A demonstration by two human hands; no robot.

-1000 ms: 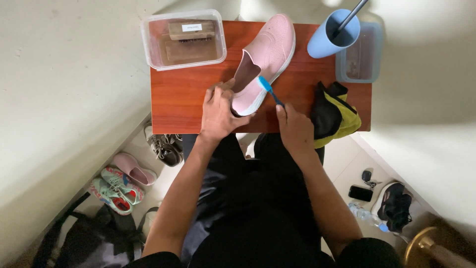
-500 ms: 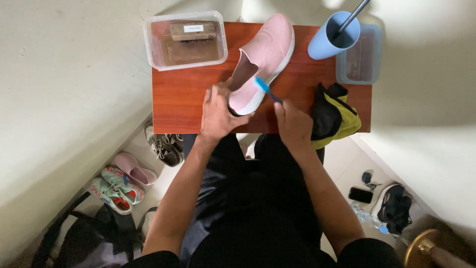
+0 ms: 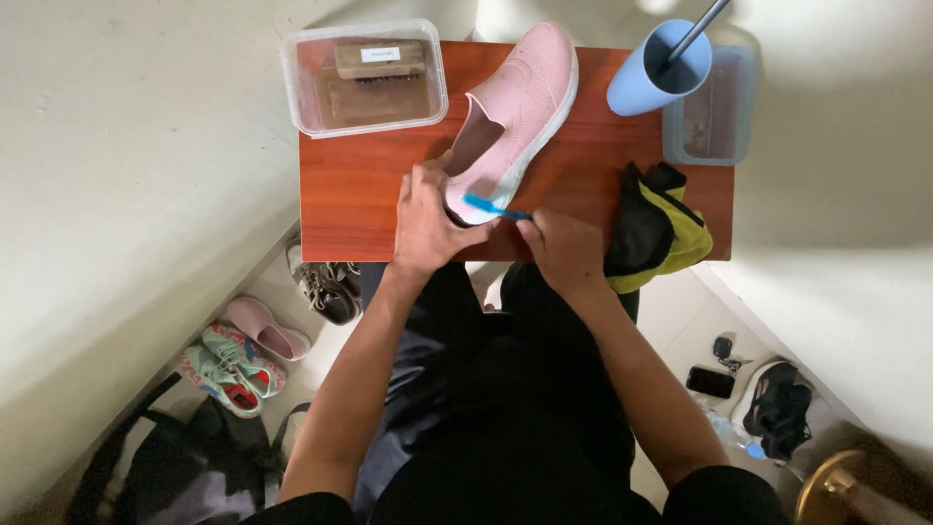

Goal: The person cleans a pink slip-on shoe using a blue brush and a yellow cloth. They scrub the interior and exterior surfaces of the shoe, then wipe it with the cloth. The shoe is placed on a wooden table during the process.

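On the small red-brown table (image 3: pixel 369 209) a pink slip-on shoe (image 3: pixel 520 107) lies slanted, its heel end nearest the person, where the left hand (image 3: pixel 428 222) has its fingers wrapped shut around the heel. The right hand (image 3: pixel 564 248) pinches a blue toothbrush (image 3: pixel 491 206) against the shoe's heel sole (bristles hidden). Left of the shoe sits a clear box (image 3: pixel 364 76), right of it a blue cup (image 3: pixel 661 73) and a black-and-yellow cloth (image 3: pixel 656 228).

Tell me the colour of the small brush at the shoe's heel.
The toothbrush is bright blue, seen in the head view.
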